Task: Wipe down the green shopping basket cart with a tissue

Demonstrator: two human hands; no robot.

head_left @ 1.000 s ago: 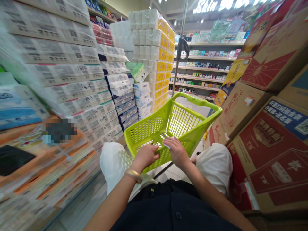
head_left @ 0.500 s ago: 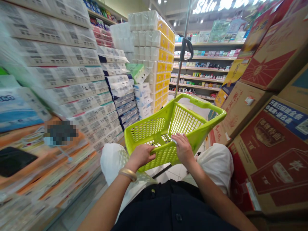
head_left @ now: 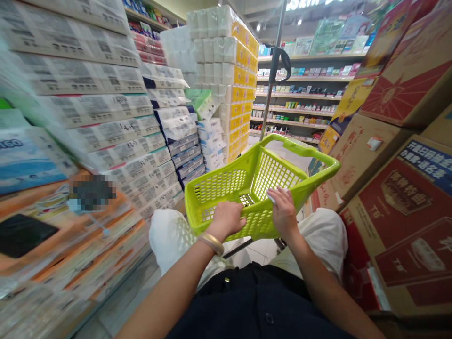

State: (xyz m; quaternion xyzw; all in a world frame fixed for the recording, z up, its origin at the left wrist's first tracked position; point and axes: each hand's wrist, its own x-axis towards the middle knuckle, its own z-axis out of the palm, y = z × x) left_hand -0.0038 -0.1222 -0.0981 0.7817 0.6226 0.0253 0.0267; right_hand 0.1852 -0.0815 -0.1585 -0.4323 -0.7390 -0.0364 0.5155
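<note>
A lime-green plastic shopping basket (head_left: pixel 221 184) with latticed walls stands tilted in front of me between my knees. My left hand (head_left: pixel 229 219) is wrapped over its near rim, thumb on the outside, fingertips hidden inside. Farther right on the same rim, my right hand (head_left: pixel 283 213) presses a white wipe (head_left: pixel 271 195) against the plastic. Most of that wipe is covered by the fingers. Under the basket part of a dark metal frame (head_left: pixel 238 247) shows.
Stacked packs of paper goods (head_left: pixel 95 75) rise on the left. A dark phone (head_left: pixel 26 234) lies on orange packs there. Printed cartons (head_left: pixel 399 197) are piled close on my right. Behind the basket stand a metal pole (head_left: pixel 270 103) and stocked shelves (head_left: pixel 300 99).
Both hands have slid rightward along the basket's near rim, the right one with the wipe. The basket sits slightly farther right in view.
</note>
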